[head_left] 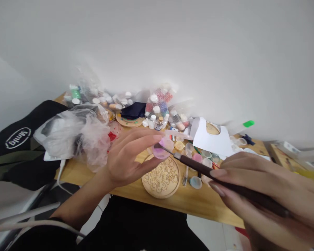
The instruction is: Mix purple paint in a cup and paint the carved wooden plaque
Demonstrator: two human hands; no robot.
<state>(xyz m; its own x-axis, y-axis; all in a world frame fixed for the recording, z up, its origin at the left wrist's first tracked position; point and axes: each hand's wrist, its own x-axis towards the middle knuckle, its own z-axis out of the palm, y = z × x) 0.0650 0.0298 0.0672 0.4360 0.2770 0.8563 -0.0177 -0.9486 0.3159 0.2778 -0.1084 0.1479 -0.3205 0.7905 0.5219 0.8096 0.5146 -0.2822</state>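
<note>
My left hand (132, 153) pinches a small clear plastic cup (164, 150) between thumb and fingers. Purple stuff lies inside it, and the cup's mouth tilts toward me. A long dark-handled tool (196, 164) with a metal ferrule is held in my right hand (266, 188). Its thin tip reaches into the cup; I cannot make out the tip's shape. Beneath the cup, a round wooden disc (160, 181) with a raised gold flower pattern rests near the table's front edge.
Several small cups, including a pink one (197, 158) and a blue one (196, 182), stand right of the disc on the wooden table (209, 205). White cut paper (211, 141) lies behind them. Plastic bags (94, 139) crowd the left, bottles (159, 122) the back.
</note>
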